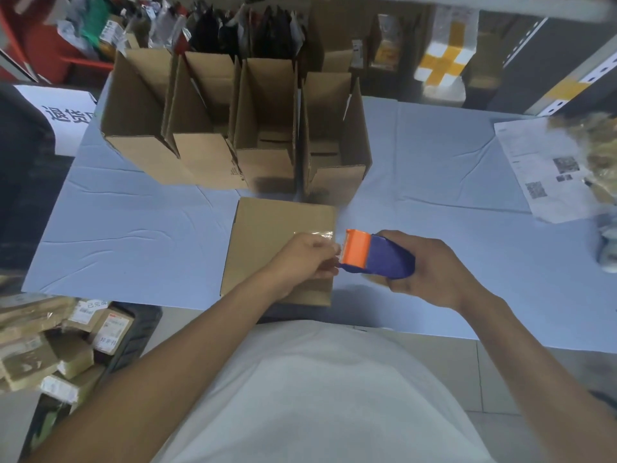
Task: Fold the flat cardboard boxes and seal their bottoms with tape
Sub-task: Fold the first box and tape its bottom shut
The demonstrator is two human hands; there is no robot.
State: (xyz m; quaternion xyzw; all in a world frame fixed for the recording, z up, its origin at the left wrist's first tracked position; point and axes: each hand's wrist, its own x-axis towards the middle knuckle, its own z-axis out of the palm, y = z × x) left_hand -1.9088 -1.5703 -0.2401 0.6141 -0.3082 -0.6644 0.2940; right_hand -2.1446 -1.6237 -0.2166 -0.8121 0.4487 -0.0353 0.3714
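Head view: four open boxes [233, 128] behind taped box [267, 228], paper [541, 168] rightward.

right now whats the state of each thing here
box in front: bottom up, flaps closed, partly taped
tape dispenser: held at the box's right edge
left hand: pinching the tape end
right hand: gripping the dispenser
four boxes behind: upright, tops open

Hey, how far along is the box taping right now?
Four folded boxes stand open-topped in a row at the back of the table; whether their bottoms are taped cannot be seen. In hand: a fifth box lies bottom-up, the right hand grips the tape dispenser while the left hand pinches tape at its mouth. That seam looks only partly taped. No flat boxes are in view.
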